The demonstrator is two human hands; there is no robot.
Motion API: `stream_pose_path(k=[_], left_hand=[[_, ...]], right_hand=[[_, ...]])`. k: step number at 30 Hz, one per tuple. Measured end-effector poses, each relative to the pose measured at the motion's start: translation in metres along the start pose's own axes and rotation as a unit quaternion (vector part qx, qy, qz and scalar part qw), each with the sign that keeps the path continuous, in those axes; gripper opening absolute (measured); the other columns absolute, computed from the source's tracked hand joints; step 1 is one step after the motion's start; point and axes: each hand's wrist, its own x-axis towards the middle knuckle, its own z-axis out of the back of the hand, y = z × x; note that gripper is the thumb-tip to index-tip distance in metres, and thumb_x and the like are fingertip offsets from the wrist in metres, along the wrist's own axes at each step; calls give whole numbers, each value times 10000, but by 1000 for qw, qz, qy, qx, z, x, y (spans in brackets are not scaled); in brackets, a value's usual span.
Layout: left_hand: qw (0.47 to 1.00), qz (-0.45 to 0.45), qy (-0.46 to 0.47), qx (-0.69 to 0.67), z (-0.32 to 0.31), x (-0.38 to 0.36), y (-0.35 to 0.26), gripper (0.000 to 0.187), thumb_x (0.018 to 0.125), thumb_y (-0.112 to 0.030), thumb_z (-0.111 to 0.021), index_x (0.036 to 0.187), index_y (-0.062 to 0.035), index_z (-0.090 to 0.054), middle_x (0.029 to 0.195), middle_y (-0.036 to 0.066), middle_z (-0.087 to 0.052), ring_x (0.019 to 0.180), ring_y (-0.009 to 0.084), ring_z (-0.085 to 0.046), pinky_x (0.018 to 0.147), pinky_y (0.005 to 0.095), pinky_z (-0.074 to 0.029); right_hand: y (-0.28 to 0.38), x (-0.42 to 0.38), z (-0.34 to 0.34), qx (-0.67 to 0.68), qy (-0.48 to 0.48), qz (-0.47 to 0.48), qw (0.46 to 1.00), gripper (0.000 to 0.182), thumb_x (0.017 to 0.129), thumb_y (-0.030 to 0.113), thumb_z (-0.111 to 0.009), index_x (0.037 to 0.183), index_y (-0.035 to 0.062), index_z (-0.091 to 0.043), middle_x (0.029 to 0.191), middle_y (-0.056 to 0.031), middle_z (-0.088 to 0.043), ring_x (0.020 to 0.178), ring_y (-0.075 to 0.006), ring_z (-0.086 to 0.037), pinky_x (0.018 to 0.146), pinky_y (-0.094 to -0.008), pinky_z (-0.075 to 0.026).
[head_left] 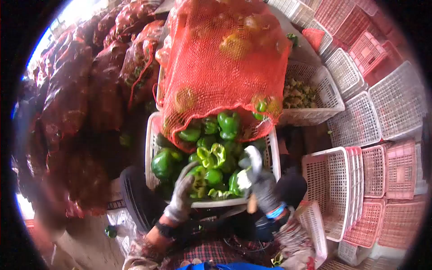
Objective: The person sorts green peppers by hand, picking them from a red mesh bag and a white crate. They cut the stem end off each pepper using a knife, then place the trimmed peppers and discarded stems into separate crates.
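My left hand (181,195), in a grey glove, curls its fingers around the side of a green bell pepper (197,181) with dark marks. On the other side, my right hand (264,191) is closed in a grey glove with a pale thumb. A wooden-handled tool (252,204) sticks out below it; its working end I cannot make out. Beside those fingers shows a whitish piece (244,180), perhaps pepper core. Between the hands, a white plastic crate (150,135) holds several green bell peppers (228,125), and a cut-open pepper (211,155) lies on top.
A red mesh sack (216,76) of peppers lies with its mouth over the crate's far side. Behind right stands a crate of trimmings (330,90). Stacked crates (330,189) line the right; full dark-red sacks (67,94) crowd the left.
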Motion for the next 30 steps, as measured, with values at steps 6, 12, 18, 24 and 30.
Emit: stream_pose_path(k=[6, 12, 18, 24, 30], left_hand=[[724, -174, -50, 665, 41, 34, -15, 580, 733, -232, -724, 1255, -55, -545, 1287, 206, -512, 1171, 389, -488, 991, 449, -405], [726, -195, -49, 657, -30, 130, 4, 697, 761, -330, -714, 1341, -75, -423, 1349, 195, -454, 1126, 362, -541, 919, 452, -469], [698, -77, -33, 711, -66, 215, 8, 816, 655, -522, -781, 1248, -69, -452, 1093, 196, -603, 982, 369, -607, 848, 440, -495], [829, -157, -65, 533, -43, 167, 27, 816, 636, -366, -798, 1300, -71, -426, 1182, 171, -582, 1097, 344, -570, 891, 413, -482], [886, -245, 54, 389, -36, 29, 2, 965, 724, -149, -731, 1496, -46, -161, 1484, 198, -280, 1335, 330, -364, 1081, 404, -336]], right_hand=[[-5, 145, 148, 105, -358, -18, 928, 310, 926, 346, -604, 966, 40, -577, 652, 1, -509, 495, -120, -466, 441, -289, -379], [-45, 49, 55, -461, -257, 80, 846, 259, 945, 146, -542, 1176, 42, -595, 844, -133, -651, 782, -271, -618, 661, -352, -497], [-113, 7, 19, -116, -242, 34, 963, 227, 901, 274, -648, 952, 54, -667, 814, -144, -682, 703, -309, -668, 605, -373, -514], [-81, 36, -14, 329, -132, -192, 915, 326, 894, 377, -637, 969, 60, -663, 714, -74, -647, 553, -212, -604, 526, -371, -468], [-35, 20, -69, 233, -47, -87, 967, 542, 844, 396, -683, 1238, 53, -537, 923, -112, -640, 853, -216, -634, 694, -305, -526]])
